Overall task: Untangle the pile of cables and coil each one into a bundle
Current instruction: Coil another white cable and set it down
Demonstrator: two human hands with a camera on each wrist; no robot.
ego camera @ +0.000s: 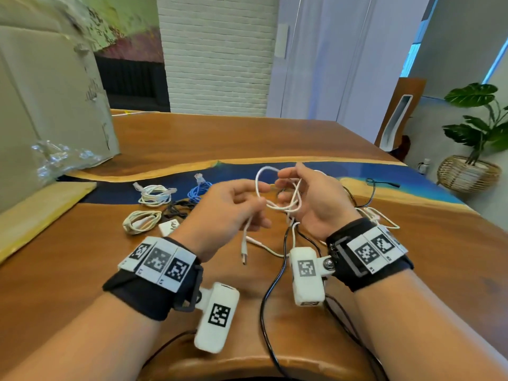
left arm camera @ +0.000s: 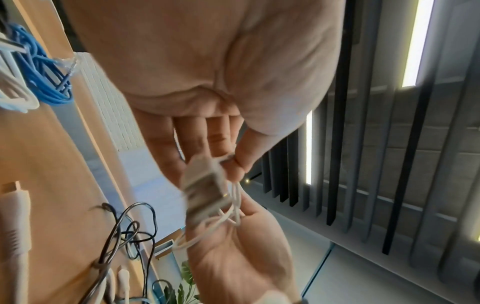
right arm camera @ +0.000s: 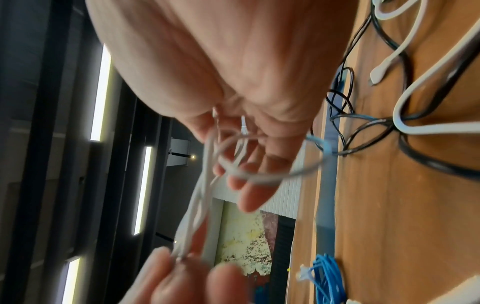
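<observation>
Both hands are raised over the wooden table (ego camera: 275, 138) with a white USB cable (ego camera: 259, 178) looped between them. My left hand (ego camera: 261, 196) pinches the strand between thumb and fingers, and the cable's plug (ego camera: 244, 255) dangles below it. My right hand (ego camera: 286, 191) holds several loops gathered round its fingers. The right wrist view shows those white loops (right arm camera: 233, 170) across the right fingers (right arm camera: 254, 193), with the left fingertips (right arm camera: 166, 275) pinching the strand below. In the left wrist view the cable (left arm camera: 228, 216) runs from the left fingers (left arm camera: 197, 144) to the right palm (left arm camera: 233, 257).
Coiled bundles lie at the middle left: white (ego camera: 154, 195), blue (ego camera: 198, 189), beige (ego camera: 141, 221) and black (ego camera: 176, 209). Loose black cables (ego camera: 371, 188) and a white cable (ego camera: 380, 217) sprawl beneath and right of my right hand. A cardboard box (ego camera: 55, 92) and padded envelope (ego camera: 41, 213) stand left.
</observation>
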